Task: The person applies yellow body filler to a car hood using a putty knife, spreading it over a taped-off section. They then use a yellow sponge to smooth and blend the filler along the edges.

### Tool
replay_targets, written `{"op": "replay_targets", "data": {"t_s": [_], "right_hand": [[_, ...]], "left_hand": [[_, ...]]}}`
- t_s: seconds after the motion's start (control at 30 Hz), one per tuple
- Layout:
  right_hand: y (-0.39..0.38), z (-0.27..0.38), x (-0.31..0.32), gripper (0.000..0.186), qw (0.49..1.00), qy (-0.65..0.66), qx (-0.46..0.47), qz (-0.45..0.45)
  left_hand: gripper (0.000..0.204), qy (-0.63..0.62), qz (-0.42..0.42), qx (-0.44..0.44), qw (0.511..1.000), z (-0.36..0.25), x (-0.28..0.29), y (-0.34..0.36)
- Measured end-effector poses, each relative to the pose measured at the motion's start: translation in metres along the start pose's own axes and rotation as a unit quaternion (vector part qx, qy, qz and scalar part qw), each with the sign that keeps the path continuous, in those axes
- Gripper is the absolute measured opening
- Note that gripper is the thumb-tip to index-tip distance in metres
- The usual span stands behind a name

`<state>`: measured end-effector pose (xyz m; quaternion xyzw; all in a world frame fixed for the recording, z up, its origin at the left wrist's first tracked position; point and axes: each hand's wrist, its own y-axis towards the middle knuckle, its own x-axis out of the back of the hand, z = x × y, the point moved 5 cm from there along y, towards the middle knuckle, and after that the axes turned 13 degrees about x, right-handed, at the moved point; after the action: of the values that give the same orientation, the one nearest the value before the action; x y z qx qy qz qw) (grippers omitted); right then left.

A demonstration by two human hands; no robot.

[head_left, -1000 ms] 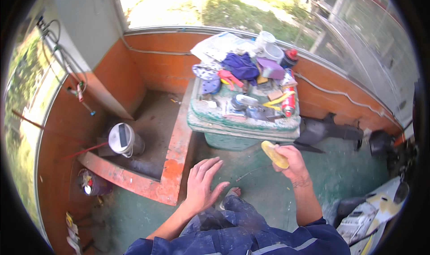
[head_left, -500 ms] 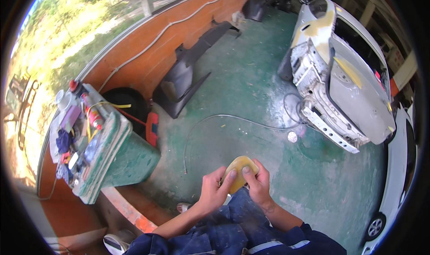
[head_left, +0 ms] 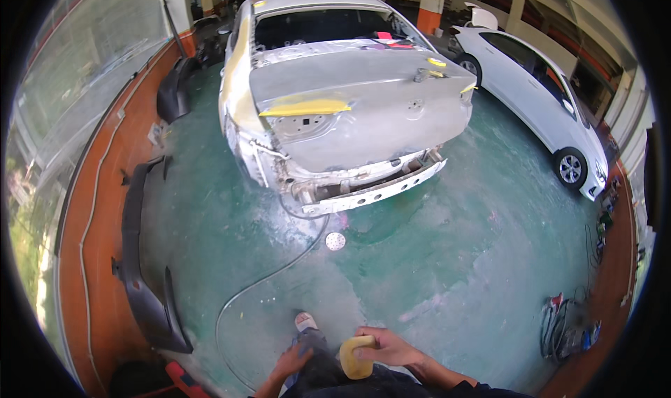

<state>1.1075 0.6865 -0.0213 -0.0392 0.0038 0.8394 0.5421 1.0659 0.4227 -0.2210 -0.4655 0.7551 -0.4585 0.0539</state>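
My right hand (head_left: 391, 347) grips a curved, yellow-tan sanding disc (head_left: 355, 359) between thumb and fingers, low in the view in front of my body. Some of those fingers are hidden behind it. My left hand (head_left: 292, 360) hangs apart from the disc, to its left beside my leg, with nothing visible in it. Its fingers stretch out, a little blurred. Ahead stands a car (head_left: 363, 129) with its rear bumper off. Grey primer covers the boot lid, and a yellow patch (head_left: 307, 108) lies along its left edge.
A hose (head_left: 269, 275) curves over the green floor from the car, past a pale perforated disc (head_left: 335, 241). Black bumper parts (head_left: 140, 265) lie along the orange wall at left. At right are a white car (head_left: 538, 90) and a tool with coiled cables (head_left: 570, 331).
My view has swung right toward the car's rear. My left hand has let go of the sanding disc and dropped leftward; only my right hand holds it now.
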Motion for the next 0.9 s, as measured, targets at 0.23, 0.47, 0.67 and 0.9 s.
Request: {"op": "replay_targets", "data": {"t_s": [0.23, 0.47, 0.67, 0.9], "right_hand": [[0.048, 0.016, 0.086, 0.03, 0.996, 0.06, -0.07, -0.005], [0.105, 0.037, 0.227, 0.028, 0.925, 0.194, -0.047, -0.323], [0.111, 0.028, 0.371, 0.031, 0.856, 0.203, 0.042, -0.474], [0.099, 0.039, 0.564, 0.022, 0.843, 0.229, 0.147, -0.464]], "left_hand": [[0.039, 0.02, 0.182, -0.094, 0.979, -0.19, 0.039, 0.139], [0.051, -0.058, 0.167, -0.348, 0.921, -0.629, 0.088, 0.171], [0.086, 0.303, -0.217, -0.499, 0.783, -0.887, 0.027, 0.16], [0.068, 0.371, -0.24, -0.381, 0.812, -0.972, -0.027, 0.229]]}}
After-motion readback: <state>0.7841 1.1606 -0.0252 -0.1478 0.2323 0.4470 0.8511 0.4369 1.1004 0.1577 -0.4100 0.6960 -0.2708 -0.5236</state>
